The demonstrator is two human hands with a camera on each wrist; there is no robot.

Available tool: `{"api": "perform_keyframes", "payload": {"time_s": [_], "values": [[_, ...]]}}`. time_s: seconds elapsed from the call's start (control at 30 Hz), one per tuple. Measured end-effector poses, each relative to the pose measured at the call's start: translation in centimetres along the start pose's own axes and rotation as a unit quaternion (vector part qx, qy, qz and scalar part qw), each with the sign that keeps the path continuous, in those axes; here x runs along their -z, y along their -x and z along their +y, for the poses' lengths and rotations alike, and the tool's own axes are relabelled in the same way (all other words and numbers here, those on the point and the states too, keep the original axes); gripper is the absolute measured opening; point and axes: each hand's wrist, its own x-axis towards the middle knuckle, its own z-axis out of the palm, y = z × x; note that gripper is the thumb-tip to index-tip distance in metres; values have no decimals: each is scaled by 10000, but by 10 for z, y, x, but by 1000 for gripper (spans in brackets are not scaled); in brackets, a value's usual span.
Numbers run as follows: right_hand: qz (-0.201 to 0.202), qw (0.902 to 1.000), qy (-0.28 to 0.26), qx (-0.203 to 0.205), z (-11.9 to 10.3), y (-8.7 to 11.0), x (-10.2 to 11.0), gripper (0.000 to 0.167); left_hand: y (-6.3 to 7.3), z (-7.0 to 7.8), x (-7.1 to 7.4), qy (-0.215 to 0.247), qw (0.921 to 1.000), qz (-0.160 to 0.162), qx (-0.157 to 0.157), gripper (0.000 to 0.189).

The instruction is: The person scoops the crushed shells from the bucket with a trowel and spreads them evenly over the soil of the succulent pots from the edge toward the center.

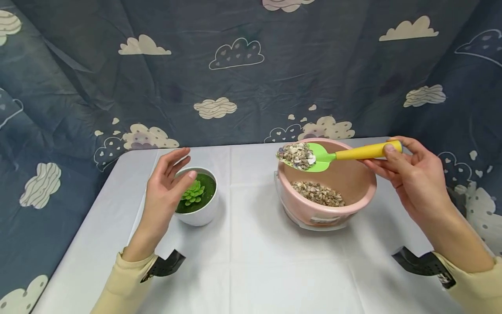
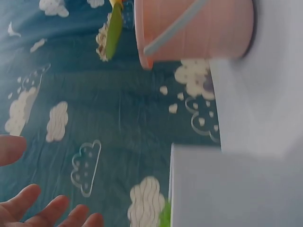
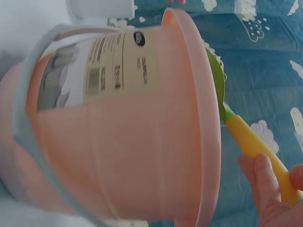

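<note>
My right hand (image 1: 417, 174) grips the yellow handle of a garden trowel (image 1: 362, 151) above the rim of a pink bucket (image 1: 329, 214). Heaped on the trowel's green blade is a load of small pebbles or shell bits (image 1: 296, 155). More of the same gravel (image 1: 317, 194) lies inside the bucket. On the left, my left hand (image 1: 164, 192) is raised beside a white pot (image 1: 200, 213), fingers apart and holding nothing. A green succulent (image 1: 193, 193) sits in that pot, partly hidden by the hand. The right wrist view shows fingers (image 3: 267, 182) wrapped about the handle.
A white cloth covers the table (image 1: 255, 279). Behind it hangs a dark blue curtain (image 1: 243, 87) with cloud prints. The bucket has a pale grey handle (image 3: 28, 127) hanging down its side and a printed label (image 3: 118, 71).
</note>
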Motion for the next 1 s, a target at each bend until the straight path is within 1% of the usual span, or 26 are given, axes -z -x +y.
{"api": "perform_keyframes", "payload": {"time_s": [0.13,0.27,0.37,0.47,0.53,0.67,0.77,0.9,1.0], "values": [[-33,10000,-7,84,4,0,-11,42,2,0,17,-225,9994,230,119,47],[-118,9998,-45,129,8,0,-23,42,3,-5,32,-470,9975,392,360,47],[-148,9997,81,173,11,1,-32,44,4,-11,43,-760,9945,423,576,48],[-195,9995,66,243,13,1,-41,44,4,-20,53,-1057,9903,399,811,51],[-247,9993,12,275,15,1,-47,44,4,-26,60,-1165,9876,392,973,53],[-328,9990,-68,285,19,1,-59,44,3,-38,68,-988,9853,380,1343,57],[-410,9987,-23,310,23,2,-68,44,3,-45,72,-687,9832,354,1656,59],[-541,9979,-95,335,29,1,-80,43,4,-53,77,-324,9803,188,1937,56],[-620,9973,-158,348,33,2,-88,42,5,-61,79,-75,9783,32,2071,52]]}}
